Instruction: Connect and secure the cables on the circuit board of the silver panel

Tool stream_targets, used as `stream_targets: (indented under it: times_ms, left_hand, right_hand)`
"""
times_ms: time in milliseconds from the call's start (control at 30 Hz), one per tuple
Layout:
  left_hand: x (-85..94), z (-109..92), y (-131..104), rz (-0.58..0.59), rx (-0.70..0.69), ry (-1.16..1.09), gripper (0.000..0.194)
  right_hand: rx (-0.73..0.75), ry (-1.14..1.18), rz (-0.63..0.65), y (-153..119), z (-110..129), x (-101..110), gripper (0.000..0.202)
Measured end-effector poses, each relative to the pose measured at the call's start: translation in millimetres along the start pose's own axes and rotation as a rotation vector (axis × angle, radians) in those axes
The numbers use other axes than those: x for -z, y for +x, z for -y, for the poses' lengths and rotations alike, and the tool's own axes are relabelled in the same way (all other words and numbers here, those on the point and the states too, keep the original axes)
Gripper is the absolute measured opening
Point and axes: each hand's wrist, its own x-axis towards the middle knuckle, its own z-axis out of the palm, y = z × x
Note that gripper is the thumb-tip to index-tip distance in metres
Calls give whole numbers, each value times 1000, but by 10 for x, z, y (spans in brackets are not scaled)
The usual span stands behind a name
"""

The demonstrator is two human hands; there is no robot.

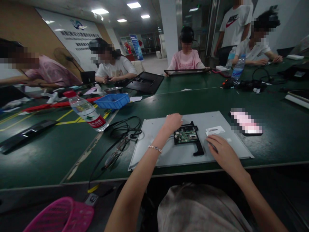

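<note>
A flat silver-grey display panel (154, 135) lies on the table in front of me. On it sits a green circuit board (187, 135) in a black plastic bracket (198, 149), whose arm reaches toward me. My left hand (173, 122) is curled down at the panel's far side, just behind and left of the bracket; its fingertips are hidden. My right hand (224, 151) rests over the panel's right part, closed around a small dark object (212, 147) whose kind I cannot make out. Beyond its fingers is a white label (215, 130) on the panel.
A phone (246, 122) lies right of the panel. To the left are black cables (123, 129), eyeglasses (116, 154), a water bottle (87, 112) and a blue tray (113, 101). A pink basket (60, 216) stands below the table edge. Several people sit around the table.
</note>
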Motion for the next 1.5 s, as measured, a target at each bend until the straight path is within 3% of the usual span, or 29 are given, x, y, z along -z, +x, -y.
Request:
stream_targets:
  times_ms: [233,300,433,567,700,933,1267,1400,1500]
  left_hand:
    - [236,-112,-574,-96,8,-123,36]
    - [193,-179,-767,-117,-1,-209,49]
    - [-48,-259,-999,-37,10,-327,70]
    - [-227,-270,-1057,-29,66,-342,78]
    - [-253,-281,-1079,-18,71,-344,75]
    - [-295,-315,-1097,-65,87,-347,70]
    - [-342,-343,-1129,-137,114,-325,69]
    - [-358,-350,-1132,-159,127,-335,72]
    - [-363,-356,-1129,-167,155,-346,72]
  right_hand:
    - [1,42,-17,-13,2,-3,31]
    - [11,47,-20,9,-3,-3,31]
    - [22,-37,-27,83,-29,14,33]
    - [41,-132,60,142,-50,23,38]
    - [31,-166,152,156,-91,-1,45]
    - [-7,-181,137,130,-194,5,49]
    - [35,-156,100,150,-175,-21,37]
    - [52,-122,85,338,-123,59,35]
    - [91,-60,87,655,-69,104,34]
